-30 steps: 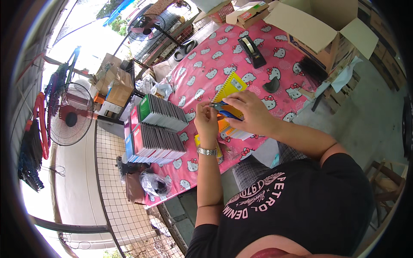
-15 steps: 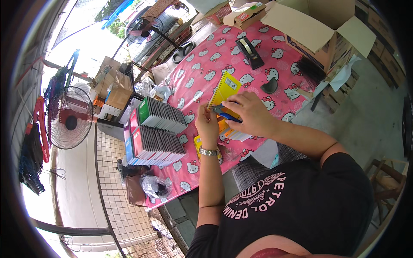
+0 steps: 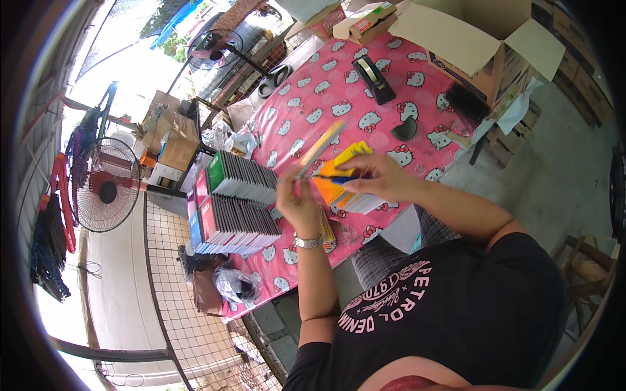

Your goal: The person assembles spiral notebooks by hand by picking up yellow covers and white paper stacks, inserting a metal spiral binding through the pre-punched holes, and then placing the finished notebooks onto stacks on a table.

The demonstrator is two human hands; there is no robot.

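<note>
At the centre of the frame, your left hand (image 3: 298, 202) pinches one thin yellow card (image 3: 319, 148) by its lower end while your right hand (image 3: 378, 177) grips the yellow-and-orange stack (image 3: 339, 186) above the tabletop (image 3: 339, 91), so loosening either grasp could spill cards.

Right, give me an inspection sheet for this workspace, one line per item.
Surface: table under a pink cartoon-cat cloth.
Job's things: thin yellow booklet, blurred, raised in the left hand; right hand on a stack of yellow and orange booklets.
Clutter: rows of upright booklets, black tape dispenser, open cardboard box, black brush.
Hands: left shut on the booklet; right resting on the stack, grip unclear.
Cables: nothing seen.
Surroundings: standing fans, wire mesh panel, concrete floor.
</note>
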